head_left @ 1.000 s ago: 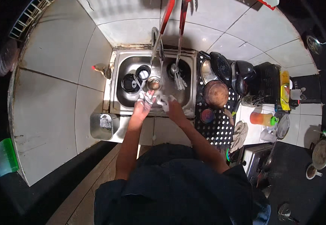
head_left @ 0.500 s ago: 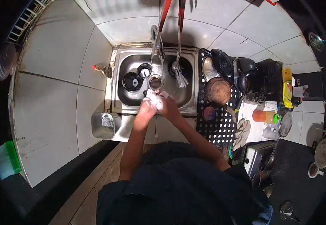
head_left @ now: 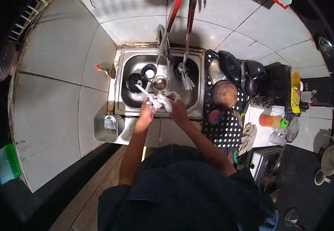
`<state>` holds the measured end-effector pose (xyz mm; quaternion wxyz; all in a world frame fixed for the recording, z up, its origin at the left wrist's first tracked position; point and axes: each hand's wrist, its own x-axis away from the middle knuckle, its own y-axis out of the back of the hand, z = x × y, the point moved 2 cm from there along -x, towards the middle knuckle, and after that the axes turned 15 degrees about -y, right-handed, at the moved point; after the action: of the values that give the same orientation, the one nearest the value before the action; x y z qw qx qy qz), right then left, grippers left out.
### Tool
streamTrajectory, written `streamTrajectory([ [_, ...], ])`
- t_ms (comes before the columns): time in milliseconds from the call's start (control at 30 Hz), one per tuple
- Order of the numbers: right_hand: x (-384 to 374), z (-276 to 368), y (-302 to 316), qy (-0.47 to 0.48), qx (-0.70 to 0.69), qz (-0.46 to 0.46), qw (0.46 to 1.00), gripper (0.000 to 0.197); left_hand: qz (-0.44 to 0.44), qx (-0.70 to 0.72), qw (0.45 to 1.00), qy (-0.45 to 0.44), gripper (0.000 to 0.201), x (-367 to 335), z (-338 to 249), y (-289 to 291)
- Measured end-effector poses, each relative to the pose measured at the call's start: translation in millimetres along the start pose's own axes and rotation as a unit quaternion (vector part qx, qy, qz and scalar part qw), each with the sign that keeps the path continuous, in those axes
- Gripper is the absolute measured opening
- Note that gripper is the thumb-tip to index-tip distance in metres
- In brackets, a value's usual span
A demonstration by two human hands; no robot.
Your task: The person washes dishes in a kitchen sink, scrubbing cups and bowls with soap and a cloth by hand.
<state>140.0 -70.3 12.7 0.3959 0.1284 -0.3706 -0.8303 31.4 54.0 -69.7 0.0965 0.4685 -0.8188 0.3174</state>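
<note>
Over the front of the steel sink (head_left: 124, 101) both my hands are closed and close together. My left hand (head_left: 147, 111) grips a white spoon-like utensil (head_left: 142, 89), its far end pointing up and left over a black bowl (head_left: 133, 85). A white, soapy-looking cloth (head_left: 164, 101) is bunched in my right hand (head_left: 177, 111) and meets the utensil's near end. Foam or cloth hides most of my fingers. Beyond the hands are a round black container (head_left: 149, 71) and the drain (head_left: 160, 83). Several pieces of cutlery (head_left: 186, 81) lean from a dark container on the right.
Red-handled tongs (head_left: 172, 17) hang in front of the tap (head_left: 161, 34). Right of the sink, a black dotted mat (head_left: 222, 134) bears pans and a round wooden-looking piece (head_left: 225, 94). A steel container (head_left: 105, 129) stands front left. A cloth (head_left: 248, 136) lies beyond the mat.
My hands have moved slightly apart, the right one to the right with the cloth. The white utensil now sticks out further to the upper left.
</note>
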Motion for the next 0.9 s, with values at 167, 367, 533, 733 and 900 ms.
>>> streamTrajectory([
  [167, 16, -22, -24, 0.09, 0.124, -0.042, 0.987, 0.04, 0.003, 0.131, 0.99, 0.059, 0.023, -5, -5, -11],
  [367, 14, -29, -23, 0.053, 0.048, 0.05, 0.996, 0.044, 0.338, -0.399, 0.797, -0.302, 0.027, 17, 11, 4],
  [533, 21, -32, -19, 0.06, 0.017, 0.068, 0.996, 0.044, -0.021, 0.045, 0.999, 0.021, 0.029, 13, 5, -9],
  [733, 4, 0, -6, 0.05, -0.017, -0.004, 0.999, 0.04, 0.2, -0.179, 0.958, -0.098, 0.028, 24, -14, 10],
  [900, 0, -23, -26, 0.133, 0.082, 0.017, 0.988, 0.04, 0.239, -0.178, 0.953, -0.054, 0.017, 46, -11, 26],
])
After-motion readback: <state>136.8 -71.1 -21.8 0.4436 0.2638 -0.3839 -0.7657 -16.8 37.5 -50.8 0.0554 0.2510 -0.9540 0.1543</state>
